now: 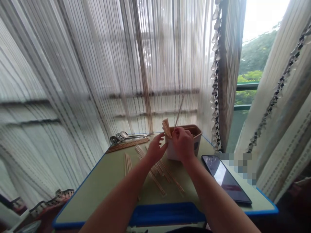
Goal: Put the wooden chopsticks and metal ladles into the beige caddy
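Observation:
A white utensil holder with a tan rim [198,132] stands at the back of the table. A bundle of light wooden chopsticks [166,127] sticks up at its left end. My right hand [182,139] is closed over the holder's front rim, its fingers pinched on a long thin chopstick [179,111] that leans up to the right. At the holder's left side is my left hand [156,149], fingers apart and nothing seen in them; whether it touches the holder I cannot tell. Several wrapped chopsticks [157,183] lie loose below my hands, and more chopsticks [128,163] to the left.
Metal ladles, one a slotted spoon [114,140], lie at the back left beside darker brown chopsticks [131,145]. A tablet-like dark device [227,179] rests at the right. The pale green table [97,191] has a blue edge. Sheer curtains [109,64] hang behind it.

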{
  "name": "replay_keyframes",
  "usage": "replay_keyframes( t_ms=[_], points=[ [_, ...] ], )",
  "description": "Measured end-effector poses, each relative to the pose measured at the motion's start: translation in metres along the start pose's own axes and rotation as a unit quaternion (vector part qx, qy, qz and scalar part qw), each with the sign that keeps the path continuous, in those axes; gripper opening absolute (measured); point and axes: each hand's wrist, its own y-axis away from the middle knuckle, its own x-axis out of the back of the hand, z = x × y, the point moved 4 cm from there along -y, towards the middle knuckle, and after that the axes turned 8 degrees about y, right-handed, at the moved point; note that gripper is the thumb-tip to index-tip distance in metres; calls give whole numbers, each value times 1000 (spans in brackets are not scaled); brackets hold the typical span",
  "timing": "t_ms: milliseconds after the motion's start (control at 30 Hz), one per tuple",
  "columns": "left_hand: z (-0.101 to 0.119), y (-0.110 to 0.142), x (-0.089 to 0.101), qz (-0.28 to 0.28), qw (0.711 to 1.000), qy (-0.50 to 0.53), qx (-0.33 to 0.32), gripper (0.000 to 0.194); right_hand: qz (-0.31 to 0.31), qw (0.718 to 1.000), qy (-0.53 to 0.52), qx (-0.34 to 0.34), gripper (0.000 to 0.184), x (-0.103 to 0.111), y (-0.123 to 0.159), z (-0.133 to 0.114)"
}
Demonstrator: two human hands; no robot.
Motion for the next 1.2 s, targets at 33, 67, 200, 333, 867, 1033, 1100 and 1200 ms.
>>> replay_keyframes(
  t_ms=[33, 67, 200, 333, 867, 1033, 1100, 1200],
  points=[
    [1, 2, -2, -1, 1000, -4, -2, 49, -5, 1000, 7, 3, 23, 0, 0, 0],
    [2, 3, -3, 1, 1000, -5, -2, 48, -11, 1000, 12, 8, 22, -1, 0, 0],
    [2, 6, -4, 7, 1000, 2, 4, 47, -32, 999, 29, 21, 26, -3, 0, -1],
    [4, 7, -6, 4, 1000, 3, 8, 48, -42, 998, 45, 33, 35, -4, 0, -1],
    [7, 9, -5, -3, 1000, 1, 9, 45, -43, 994, 74, 63, 29, 0, 2, -6],
    [9, 10, -5, -1, 1000, 3, 11, 45, -27, 997, 44, 62, 23, 1, 2, -5],
    [10, 10, -5, -4, 1000, 6, 14, 44, -15, 997, 35, 66, 22, 0, 3, -5],
    [13, 8, -5, -10, 1000, 5, 23, 40, -3, 995, 48, 85, 21, -2, 4, -5]
  ],
)
